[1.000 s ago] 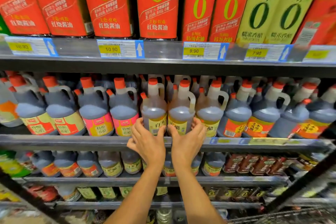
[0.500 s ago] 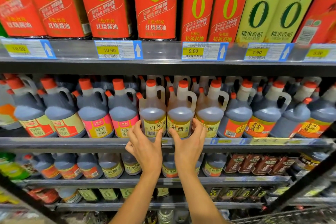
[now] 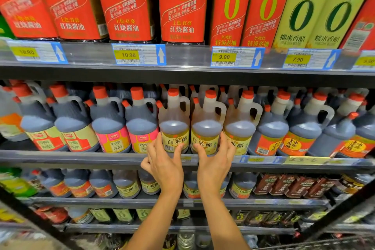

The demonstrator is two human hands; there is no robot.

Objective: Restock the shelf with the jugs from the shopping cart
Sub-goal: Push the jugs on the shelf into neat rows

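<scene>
Two amber jugs with red caps and yellow labels stand side by side at the front of the middle shelf (image 3: 60, 157). My left hand (image 3: 164, 165) cups the base of the left jug (image 3: 174, 126), thumb on its label. My right hand (image 3: 215, 160) wraps the base of the right jug (image 3: 207, 128), fingers between it and a third amber jug (image 3: 240, 130). Both jugs are upright and rest on the shelf.
Dark jugs with red caps fill the same shelf on both sides (image 3: 109, 126) (image 3: 272, 130). Tall red and green bottles (image 3: 182, 4) stand on the shelf above. Smaller jugs sit on the shelf below (image 3: 125, 184). The wire shopping cart's edge (image 3: 316, 242) shows at the bottom right.
Both hands stay on the two jugs' bases. The jugs have turned so that their labels face forward. My view has drifted slightly closer and to the left.
</scene>
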